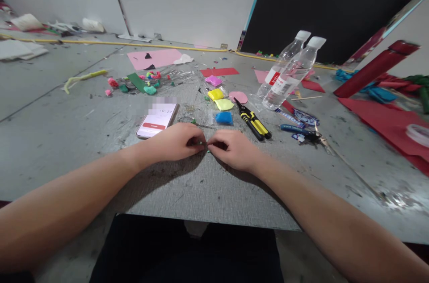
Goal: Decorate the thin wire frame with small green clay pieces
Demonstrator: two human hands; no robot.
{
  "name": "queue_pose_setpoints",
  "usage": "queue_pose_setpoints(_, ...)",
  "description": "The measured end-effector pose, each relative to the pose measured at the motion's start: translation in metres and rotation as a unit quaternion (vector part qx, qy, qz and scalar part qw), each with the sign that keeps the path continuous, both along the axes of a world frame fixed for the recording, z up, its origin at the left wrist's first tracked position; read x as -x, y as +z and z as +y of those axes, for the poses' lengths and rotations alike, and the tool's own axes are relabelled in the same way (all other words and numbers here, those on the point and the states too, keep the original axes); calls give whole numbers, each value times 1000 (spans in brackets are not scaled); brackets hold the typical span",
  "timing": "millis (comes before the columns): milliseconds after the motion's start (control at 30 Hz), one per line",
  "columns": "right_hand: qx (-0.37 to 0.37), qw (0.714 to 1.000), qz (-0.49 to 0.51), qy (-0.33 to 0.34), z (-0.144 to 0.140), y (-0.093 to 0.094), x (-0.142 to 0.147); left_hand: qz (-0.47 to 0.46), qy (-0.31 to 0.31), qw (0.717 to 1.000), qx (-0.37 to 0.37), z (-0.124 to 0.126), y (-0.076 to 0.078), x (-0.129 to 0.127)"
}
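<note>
Head view: hands knuckle-to-knuckle, curled.

Two bare forearms are seen reaching in from the bottom corners; no sleeves, watch, rings or gloves are worn on them. The left hand and the right hand are uncovered, with short fingernails. Dark black clothing is seen at the lap below the table edge.
</note>
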State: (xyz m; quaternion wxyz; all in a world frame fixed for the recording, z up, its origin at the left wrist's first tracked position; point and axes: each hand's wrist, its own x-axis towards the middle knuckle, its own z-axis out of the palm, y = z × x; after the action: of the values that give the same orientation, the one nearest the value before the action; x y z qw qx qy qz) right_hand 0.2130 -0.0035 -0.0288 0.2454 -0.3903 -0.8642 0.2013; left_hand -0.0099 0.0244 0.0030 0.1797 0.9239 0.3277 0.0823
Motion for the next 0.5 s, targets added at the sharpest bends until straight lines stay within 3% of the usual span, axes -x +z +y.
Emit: queue_pose_setpoints(500,6,1000,-2,1,-1,1,0,6,4,1000,5,-1,1,0)
